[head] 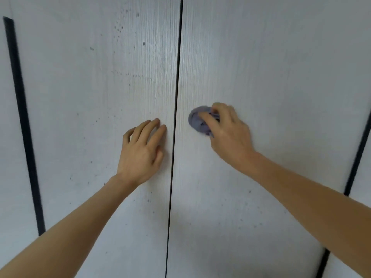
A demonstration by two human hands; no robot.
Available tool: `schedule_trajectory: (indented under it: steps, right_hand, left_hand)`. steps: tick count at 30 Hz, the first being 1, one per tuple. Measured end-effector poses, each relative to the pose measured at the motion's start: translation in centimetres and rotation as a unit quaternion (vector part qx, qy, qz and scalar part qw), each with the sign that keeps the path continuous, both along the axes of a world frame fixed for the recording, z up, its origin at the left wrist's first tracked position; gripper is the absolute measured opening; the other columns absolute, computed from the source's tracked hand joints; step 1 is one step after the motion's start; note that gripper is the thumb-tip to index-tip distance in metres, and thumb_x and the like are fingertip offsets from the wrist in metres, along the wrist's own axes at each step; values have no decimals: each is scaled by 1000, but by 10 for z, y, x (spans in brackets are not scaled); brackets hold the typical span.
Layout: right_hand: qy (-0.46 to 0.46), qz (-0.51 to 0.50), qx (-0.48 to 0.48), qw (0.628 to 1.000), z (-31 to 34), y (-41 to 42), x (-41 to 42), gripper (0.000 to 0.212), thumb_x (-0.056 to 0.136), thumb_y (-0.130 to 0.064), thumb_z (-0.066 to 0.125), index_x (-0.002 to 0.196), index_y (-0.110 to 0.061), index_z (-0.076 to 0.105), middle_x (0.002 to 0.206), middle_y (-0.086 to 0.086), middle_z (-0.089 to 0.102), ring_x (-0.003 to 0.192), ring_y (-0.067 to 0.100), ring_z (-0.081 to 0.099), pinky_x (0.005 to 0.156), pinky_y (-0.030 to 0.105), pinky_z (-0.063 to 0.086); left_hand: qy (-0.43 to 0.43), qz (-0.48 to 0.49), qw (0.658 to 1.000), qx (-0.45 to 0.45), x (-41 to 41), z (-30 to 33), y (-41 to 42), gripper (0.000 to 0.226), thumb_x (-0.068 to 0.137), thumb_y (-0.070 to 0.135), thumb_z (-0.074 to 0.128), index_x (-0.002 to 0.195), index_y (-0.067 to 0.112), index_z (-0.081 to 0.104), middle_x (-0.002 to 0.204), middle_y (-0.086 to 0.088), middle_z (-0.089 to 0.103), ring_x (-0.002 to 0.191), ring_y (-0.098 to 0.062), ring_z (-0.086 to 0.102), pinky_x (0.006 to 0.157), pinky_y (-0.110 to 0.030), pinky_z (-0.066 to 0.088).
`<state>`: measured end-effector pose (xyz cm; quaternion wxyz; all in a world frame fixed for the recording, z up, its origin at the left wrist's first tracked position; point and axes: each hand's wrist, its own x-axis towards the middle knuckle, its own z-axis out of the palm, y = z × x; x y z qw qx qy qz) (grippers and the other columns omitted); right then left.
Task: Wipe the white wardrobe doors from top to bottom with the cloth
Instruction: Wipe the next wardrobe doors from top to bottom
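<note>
The right hand (228,129) pinches the bunched cloth (198,120) on the right door (271,67), just beside the dark gap (176,97). The left hand (142,149) rests spread on the left door (90,87), which has dark spots. The small wad could miss spots or slip into the gap.

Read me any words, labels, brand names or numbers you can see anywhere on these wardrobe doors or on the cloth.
None: no text, label, brand or number shows anywhere.
Left door: only wood grain and small dark specks, no writing.
Right door: the same, plain with a few specks.
Cloth, bunched under the right hand: no tag or print visible.
Left hand: bare, nothing written on it.
</note>
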<state>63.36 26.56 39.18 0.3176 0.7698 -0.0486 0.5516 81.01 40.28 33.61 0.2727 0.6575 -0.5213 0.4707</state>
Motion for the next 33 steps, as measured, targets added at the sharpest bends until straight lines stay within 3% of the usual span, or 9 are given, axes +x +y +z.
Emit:
schedule_trajectory:
  steps: [4,9,12,17,21,23,26,28,33]
  right_hand:
    - [-57,11,55,997,-8,7,17,43,73,3,53,113,-8,62,109,5,43,91,25,45,47,22,33]
    - [154,4,-52,987,-146,19,26,37,76,-5,43,96,-18,71,93,0,64,82,21,44,65,29,36]
    - [186,6,-12,982,-175,25,19,38,74,-5,43,92,-22,72,90,-2,64,81,19,44,58,27,43]
    - [31,11,66,997,-103,3,-10,48,69,6,58,111,-17,60,105,4,40,90,24,44,47,25,42]
    - [-85,16,169,982,-104,-3,-21,57,68,6,61,118,-18,46,109,5,35,94,28,45,54,26,42]
    - [-27,16,140,990,-144,-1,-20,53,68,2,65,115,-19,54,105,5,42,90,26,43,54,28,46]
    - [199,8,39,979,-197,-1,-31,51,55,-5,84,101,-21,69,96,1,61,84,22,49,57,28,49]
    - [248,0,18,969,-197,-6,-43,48,54,-8,86,97,-22,71,93,0,65,82,19,53,59,27,50]
    - [18,16,58,998,-119,-28,-60,48,73,2,57,115,-21,51,108,4,43,90,24,44,57,29,50]
  left_hand:
    - [27,-8,1000,-7,4,-20,3,48,86,22,37,129,6,52,137,-16,49,128,-30,38,96,-47,36]
    - [46,6,999,-9,14,-36,8,50,85,21,38,132,7,50,140,-16,46,132,-30,35,99,-50,34]
    - [52,1,999,-12,8,-57,5,50,85,20,40,132,6,49,140,-17,45,133,-31,32,101,-51,32]
    - [67,-18,997,-16,-9,-81,-4,50,85,22,41,132,6,51,140,-18,45,132,-31,31,102,-51,32]
    - [101,-17,995,-19,-22,-90,-12,54,83,23,41,134,5,45,141,-20,42,133,-33,29,101,-52,31]
    - [113,-11,993,-26,-26,-90,-17,56,82,22,42,135,4,43,141,-21,42,133,-33,28,102,-52,30]
    - [112,0,993,-27,-30,-89,-20,57,81,22,43,134,1,43,141,-22,42,133,-33,27,104,-52,27]
    - [91,4,996,-19,-30,-87,-20,57,82,23,42,135,0,43,141,-21,41,134,-33,27,104,-53,26]
    - [27,0,1000,-9,-40,-77,-28,56,83,23,41,135,2,45,142,-21,40,134,-34,28,106,-52,22]
